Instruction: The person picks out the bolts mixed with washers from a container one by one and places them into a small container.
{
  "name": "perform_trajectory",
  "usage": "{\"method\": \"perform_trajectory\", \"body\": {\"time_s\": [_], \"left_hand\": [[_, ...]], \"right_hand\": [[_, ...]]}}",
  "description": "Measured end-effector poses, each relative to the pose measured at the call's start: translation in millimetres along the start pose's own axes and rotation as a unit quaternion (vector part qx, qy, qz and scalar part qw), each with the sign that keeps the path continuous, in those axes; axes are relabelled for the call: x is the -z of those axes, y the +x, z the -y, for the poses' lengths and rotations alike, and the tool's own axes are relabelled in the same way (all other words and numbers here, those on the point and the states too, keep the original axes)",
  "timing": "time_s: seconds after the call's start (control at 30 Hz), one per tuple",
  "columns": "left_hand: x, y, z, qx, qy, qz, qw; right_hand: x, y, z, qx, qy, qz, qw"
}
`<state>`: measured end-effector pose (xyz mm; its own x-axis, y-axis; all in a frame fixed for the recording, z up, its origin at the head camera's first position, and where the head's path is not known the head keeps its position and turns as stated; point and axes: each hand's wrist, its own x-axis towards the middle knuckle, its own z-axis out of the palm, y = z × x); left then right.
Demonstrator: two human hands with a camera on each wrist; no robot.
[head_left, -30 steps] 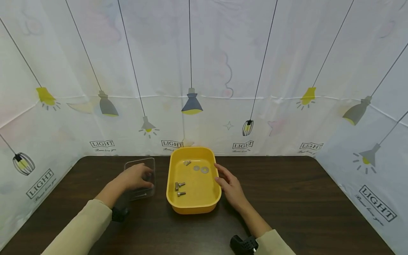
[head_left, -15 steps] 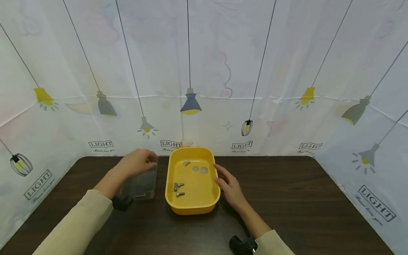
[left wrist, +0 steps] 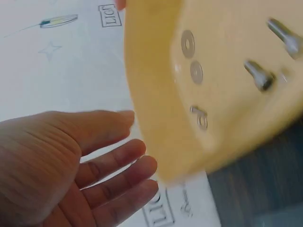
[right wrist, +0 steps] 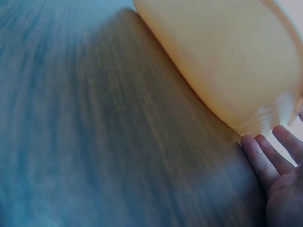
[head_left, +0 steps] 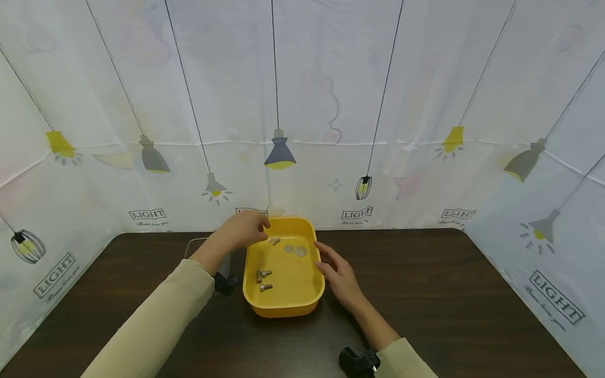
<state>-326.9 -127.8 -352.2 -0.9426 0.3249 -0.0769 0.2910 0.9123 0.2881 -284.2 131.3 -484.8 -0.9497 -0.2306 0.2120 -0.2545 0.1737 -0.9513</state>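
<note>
A yellow tray (head_left: 295, 286) stands mid-table. Inside lie several socket-head screws (head_left: 266, 287), two flat washers (head_left: 300, 251) and some smaller metal pieces (head_left: 275, 241) toward the far end. Over the tray's far left corner hovers my left hand (head_left: 241, 229); in the left wrist view its fingers (left wrist: 120, 184) are loosely extended, with nothing seen between them. My right hand (head_left: 341, 273) rests against the tray's right side, fingers straight along the outer wall and thumb near the rim. Left of the tray, a clear plastic box (head_left: 226, 266) is mostly hidden behind my left forearm.
The dark wooden table (head_left: 425, 304) reaches back to a white curtain (head_left: 312, 105) printed with hanging lamps. A black wrist device (head_left: 359, 362) sits at my right sleeve, another (head_left: 224, 283) at my left.
My left hand has risen out of the clear box and moved right, over the tray's far left corner. The right hand stays at the tray's side, and the tray's contents look the same.
</note>
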Motion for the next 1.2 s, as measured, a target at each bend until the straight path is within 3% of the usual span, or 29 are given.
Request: {"method": "perform_trajectory", "body": {"time_s": [0.27,0.47,0.6,0.73,0.87,1.2], "left_hand": [[-14.9,32.1,-12.8,0.011,0.006,0.03,0.9995],[-27.5,44.8,-15.6,0.057,0.006,0.021,0.9981],[-40.1,51.7,-12.2,0.061,0.001,0.024,0.9978],[-50.6,55.0,-9.0,0.065,-0.019,0.033,0.9972],[-56.7,56.5,-6.2,0.062,-0.006,0.032,0.9975],[-60.0,54.5,-6.8,0.029,0.019,0.012,0.9993]], "right_hand": [[0.9,-1,5,-0.011,0.001,0.001,1.0],[0.7,-1,5,-0.012,0.0,-0.003,1.0],[0.9,0,3,0.0,0.005,-0.001,1.0],[1.4,0,3,0.007,0.008,-0.002,1.0],[1.3,0,2,0.009,0.01,-0.001,1.0],[1.3,0,3,0.0,0.01,0.001,1.0]]}}
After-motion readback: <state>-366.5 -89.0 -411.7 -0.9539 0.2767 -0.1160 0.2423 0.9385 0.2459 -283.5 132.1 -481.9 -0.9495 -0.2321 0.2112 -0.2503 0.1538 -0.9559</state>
